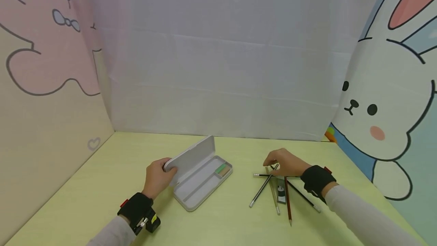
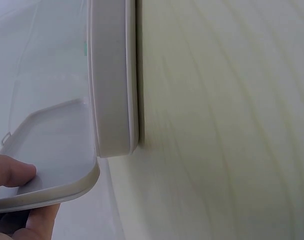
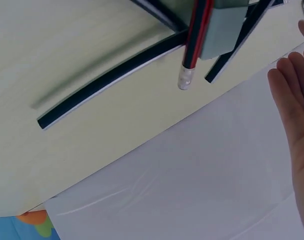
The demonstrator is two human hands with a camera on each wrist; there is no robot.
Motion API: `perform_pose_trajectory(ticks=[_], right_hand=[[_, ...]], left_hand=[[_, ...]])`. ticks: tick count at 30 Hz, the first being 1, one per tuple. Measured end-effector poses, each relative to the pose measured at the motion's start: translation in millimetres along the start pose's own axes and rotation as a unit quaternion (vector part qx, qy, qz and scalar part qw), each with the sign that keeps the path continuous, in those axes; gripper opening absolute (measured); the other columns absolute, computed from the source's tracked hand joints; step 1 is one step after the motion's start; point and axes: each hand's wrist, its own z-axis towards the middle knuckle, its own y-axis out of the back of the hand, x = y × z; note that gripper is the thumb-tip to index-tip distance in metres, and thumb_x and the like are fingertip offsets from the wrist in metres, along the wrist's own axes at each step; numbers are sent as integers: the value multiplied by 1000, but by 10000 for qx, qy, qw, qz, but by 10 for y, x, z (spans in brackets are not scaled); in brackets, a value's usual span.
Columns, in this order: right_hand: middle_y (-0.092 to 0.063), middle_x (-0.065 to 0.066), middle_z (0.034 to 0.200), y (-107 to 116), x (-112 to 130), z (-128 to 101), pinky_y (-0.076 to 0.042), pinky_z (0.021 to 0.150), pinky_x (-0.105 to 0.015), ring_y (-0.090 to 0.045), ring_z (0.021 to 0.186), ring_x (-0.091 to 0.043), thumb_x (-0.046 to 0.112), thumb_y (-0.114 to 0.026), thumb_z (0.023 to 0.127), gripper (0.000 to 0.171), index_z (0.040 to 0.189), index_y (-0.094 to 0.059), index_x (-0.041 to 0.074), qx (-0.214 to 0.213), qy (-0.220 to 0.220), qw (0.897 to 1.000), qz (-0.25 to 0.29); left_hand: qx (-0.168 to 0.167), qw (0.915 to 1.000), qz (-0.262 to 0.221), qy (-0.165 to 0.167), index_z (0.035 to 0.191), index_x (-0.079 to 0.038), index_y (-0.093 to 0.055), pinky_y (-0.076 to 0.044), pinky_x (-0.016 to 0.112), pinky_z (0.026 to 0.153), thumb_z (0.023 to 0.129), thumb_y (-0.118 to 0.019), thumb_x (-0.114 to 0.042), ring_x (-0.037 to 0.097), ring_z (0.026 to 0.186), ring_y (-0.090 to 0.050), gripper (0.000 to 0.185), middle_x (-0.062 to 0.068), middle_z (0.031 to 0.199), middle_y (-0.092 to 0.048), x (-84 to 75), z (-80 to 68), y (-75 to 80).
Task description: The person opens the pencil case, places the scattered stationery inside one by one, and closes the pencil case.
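Observation:
A white pencil case [image 1: 192,200] lies on the table with its lid [image 1: 198,153] raised. My left hand [image 1: 158,177] pinches the lid's near-left end, thumb [image 2: 19,173] on the inner face and fingers underneath. Inside the case, a green piece [image 1: 220,168] and a tan piece [image 1: 224,171] sit in a small compartment. My right hand [image 1: 288,162] hovers over crossed pencils, with nothing visibly between thumb and fingers. Beneath it are a striped pencil [image 1: 261,191], a gold-coloured pencil [image 1: 274,196], a red-and-black pencil [image 3: 197,35], a black pencil [image 1: 304,194] and a block with a dark sleeve [image 1: 281,193], perhaps an eraser.
The pale yellow table [image 1: 136,151] meets a white sheet [image 1: 222,67] at its back edge. Printed cartoon panels stand at the left [image 1: 51,86] and right [image 1: 379,124]. One more pencil end [image 1: 256,175] points left from the pile.

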Motion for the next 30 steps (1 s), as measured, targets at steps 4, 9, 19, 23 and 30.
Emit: perform_pose_trajectory(ticks=[4, 9, 19, 23, 30], right_hand=[[-69, -8, 98, -58, 51, -35, -56, 79, -31, -66, 90, -24, -2, -73, 78, 26, 102, -71, 6, 183, 180, 9996, -118], [-69, -2, 97, -143, 195, -26, -55, 80, -28, -66, 92, -19, -2, -72, 78, 25, 100, -73, 10, 543, 196, 9973, -449], [-71, 1, 91, -237, 285, 22, -54, 80, -26, -65, 89, -15, -3, -75, 75, 23, 92, -75, 13, 603, 406, 9933, -904], [-71, 2, 90, -259, 275, 32, -54, 80, -26, -66, 89, -14, -3, -74, 75, 23, 91, -75, 14, 618, 429, 9919, -1024], [-71, 4, 86, -259, 239, 72, -54, 77, -25, -66, 84, -12, -3, -75, 75, 21, 86, -76, 14, 531, 568, 9900, -1175]], left_hand=[[2, 10000, 18, -25, 98, 5, -71, -58, 45, 73, 80, -66, -4, 35, 86, -70, 20, 25, 97, -72, 5, -2, 5], [6, 10000, 26, -19, 98, 4, -71, -58, 45, 73, 80, -66, -4, 36, 86, -70, 20, 25, 97, -72, 0, -6, 9], [23, 10000, 4, 95, 98, 4, -71, -57, 46, 76, 81, -67, -4, 35, 89, -70, 20, 24, 99, -72, -8, -6, 5], [8, 10000, 13, 95, 98, 4, -71, -57, 46, 76, 80, -67, -4, 35, 89, -70, 20, 24, 99, -72, -6, -5, 1], [-5, 10000, 13, 88, 98, 4, -71, -57, 46, 76, 80, -67, -4, 35, 88, -70, 20, 24, 98, -72, -17, -9, 7]])
